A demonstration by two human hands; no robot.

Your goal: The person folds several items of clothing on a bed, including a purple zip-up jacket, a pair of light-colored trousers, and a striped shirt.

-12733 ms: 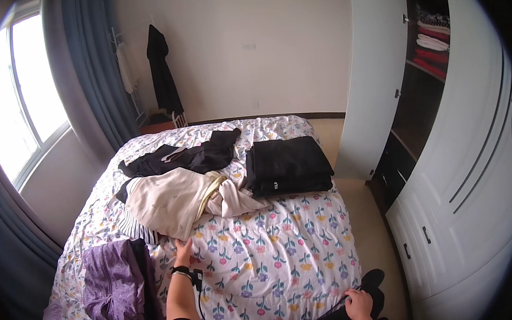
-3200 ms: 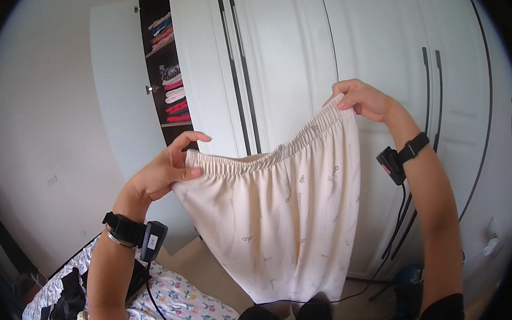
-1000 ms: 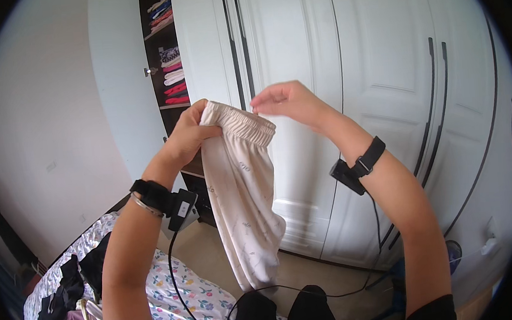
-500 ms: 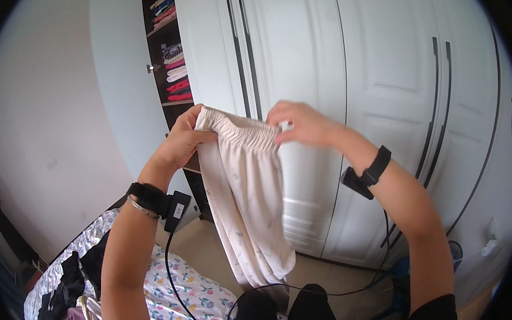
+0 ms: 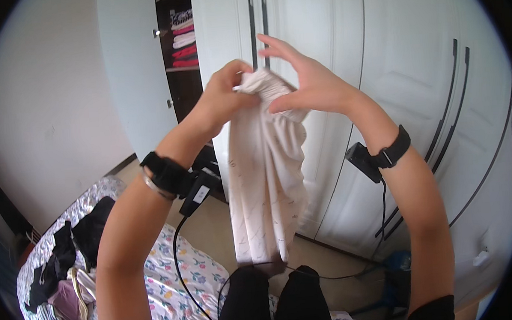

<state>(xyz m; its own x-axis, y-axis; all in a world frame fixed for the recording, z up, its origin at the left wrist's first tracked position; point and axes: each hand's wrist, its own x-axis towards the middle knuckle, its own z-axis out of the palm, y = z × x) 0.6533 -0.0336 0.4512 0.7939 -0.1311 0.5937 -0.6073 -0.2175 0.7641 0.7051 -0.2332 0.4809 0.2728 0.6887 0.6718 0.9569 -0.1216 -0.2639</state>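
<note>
A pair of cream pants [image 5: 266,177] with a small sparse print hangs in front of me, its gathered elastic waistband at the top. My left hand [image 5: 227,96] is closed on the left end of that waistband, thumb toward me. On the other side, my right hand [image 5: 316,86] is open, fingers raised and spread; its thumb lies against or just in front of the waistband, and I cannot tell whether it touches. The legs drop in loose folds down to above my knees. A black strap with a small box and cable sits on each forearm.
A white wardrobe [image 5: 310,11] fills the far side; its left door [image 5: 131,67] stands open beside shelves of folded clothes [image 5: 184,48]. At lower left, dark and coloured garments [image 5: 61,277] lie on a bed with a flowered sheet [image 5: 176,286]. Black cables [image 5: 178,259] run down near my legs.
The right hand has let go of the waistband's right end and spread its fingers. The waistband has bunched together and moved up and right with my left hand. The view has shifted a little.
</note>
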